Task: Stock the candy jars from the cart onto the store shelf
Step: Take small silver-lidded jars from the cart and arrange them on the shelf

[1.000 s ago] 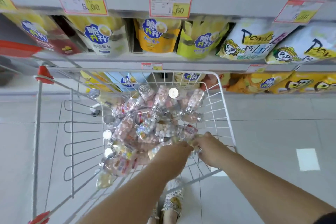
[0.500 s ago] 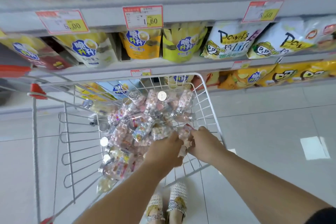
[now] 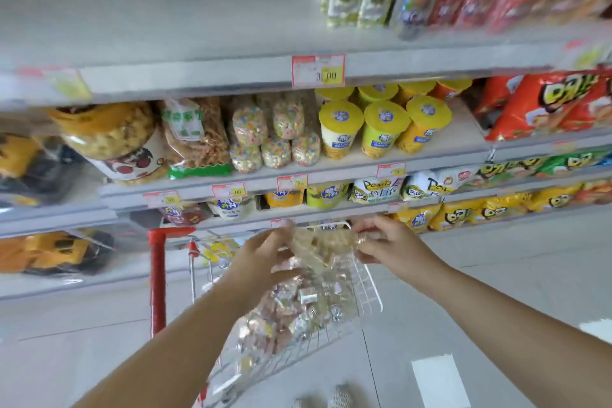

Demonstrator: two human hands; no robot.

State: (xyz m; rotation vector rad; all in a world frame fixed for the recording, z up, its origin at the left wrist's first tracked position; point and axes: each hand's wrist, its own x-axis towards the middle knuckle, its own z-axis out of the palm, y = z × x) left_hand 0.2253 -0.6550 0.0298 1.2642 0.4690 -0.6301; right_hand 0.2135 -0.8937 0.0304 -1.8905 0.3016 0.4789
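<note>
2 hands (image 3: 265, 252) (image 3: 384, 242) clamp a blurred candy-jar (image 3: 319, 247) cluster above cart (image 3: 367, 288); smooth, rigid, likely slippery, so grip the bodies.

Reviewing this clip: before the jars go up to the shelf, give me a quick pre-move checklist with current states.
1. Jars held by both hands: ok, left hand and right hand close on them.
2. Lifted above the cart: ok.
3. Count in hand: cannot tell, blurred.
4. Matching jars on shelf as target: ok, beside the yellow cups.
5. Free room there: cannot tell.
6. Path upward clear: ok, nothing between hands and shelf.
</note>
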